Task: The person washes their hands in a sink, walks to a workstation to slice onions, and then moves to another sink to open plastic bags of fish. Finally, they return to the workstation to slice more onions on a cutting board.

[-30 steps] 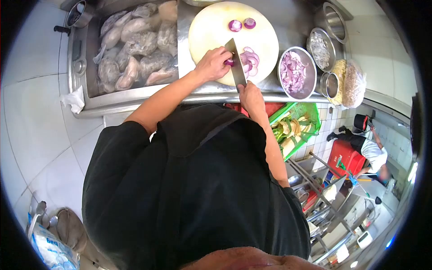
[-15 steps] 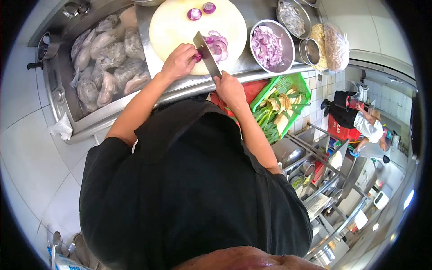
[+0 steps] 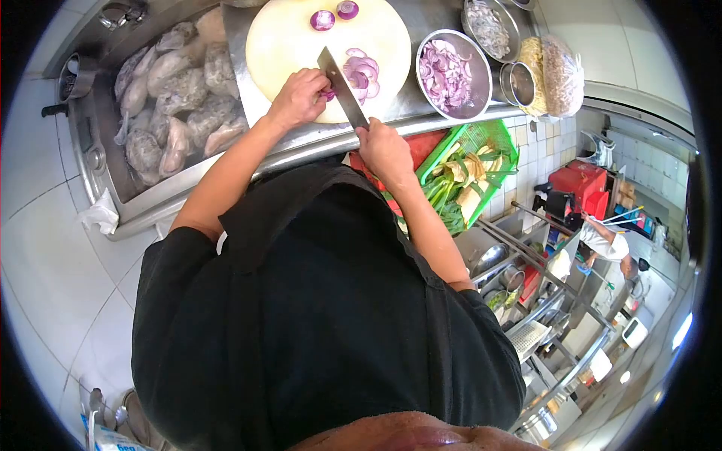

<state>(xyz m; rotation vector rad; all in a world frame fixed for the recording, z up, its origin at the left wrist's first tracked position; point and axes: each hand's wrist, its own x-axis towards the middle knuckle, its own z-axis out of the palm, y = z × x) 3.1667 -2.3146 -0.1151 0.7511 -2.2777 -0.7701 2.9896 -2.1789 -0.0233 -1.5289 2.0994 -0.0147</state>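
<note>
My left hand (image 3: pixel 299 96) is closed on a purple onion piece (image 3: pixel 328 95), pressing it on the round cutting board (image 3: pixel 282 41). In my right hand (image 3: pixel 384 152) is the handle of a cleaver (image 3: pixel 344 86), its blade standing beside the left fingertips. Sliced onion (image 3: pixel 362 74) lies in a small pile just right of the blade. Two cut onion halves (image 3: pixel 323 20) rest near the board's far edge. To the right, a metal bowl (image 3: pixel 481 94) holds many onion slices. My left fingers cover most of the onion piece.
Left of the board, a sink (image 3: pixel 120 197) holds several bagged meat pieces. A bowl of pale strips (image 3: pixel 489 28), a small metal pot (image 3: pixel 518 84) and filled plastic bags (image 3: pixel 560 75) stand right. Below is a green vegetable basket (image 3: pixel 492 197). Another person (image 3: pixel 604 242) stands farther right.
My hands and the cleaver stay at the onion with only a slight shift. The other person at the right has moved away from the red container, which now shows more.
</note>
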